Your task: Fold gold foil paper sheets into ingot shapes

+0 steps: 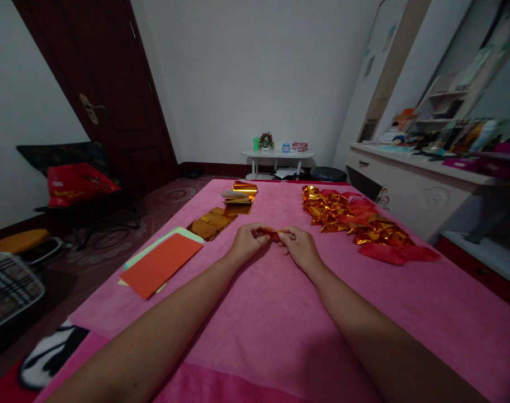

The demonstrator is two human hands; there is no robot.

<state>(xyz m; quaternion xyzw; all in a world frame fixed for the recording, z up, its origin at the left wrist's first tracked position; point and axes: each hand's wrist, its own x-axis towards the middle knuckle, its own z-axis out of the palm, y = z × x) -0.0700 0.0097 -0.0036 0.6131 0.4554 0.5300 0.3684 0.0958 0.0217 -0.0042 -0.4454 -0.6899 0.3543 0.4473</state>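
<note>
Between my two hands, over the middle of the pink cloth (272, 313), is a small strip of orange-red paper (274, 234), mostly covered by fingers. My left hand (250, 240) is closed on its left end, and my right hand (297, 244) pinches the right end. To the left lie a stack of gold foil sheets (212, 223) and an orange paper sheet (163, 264) on top of paler sheets. A grey stone-like object (235, 195) rests on more gold foil (245, 189). On the right, crumpled gold and red foil pieces (343, 215) are heaped in rows.
A white dressing table (414, 162) crowded with bottles stands at the right. Against the far wall is a low white table (280, 154). A chair with a red bag (79, 183) and an orange-topped stool (18, 240) are at the left, near a dark door (99, 84).
</note>
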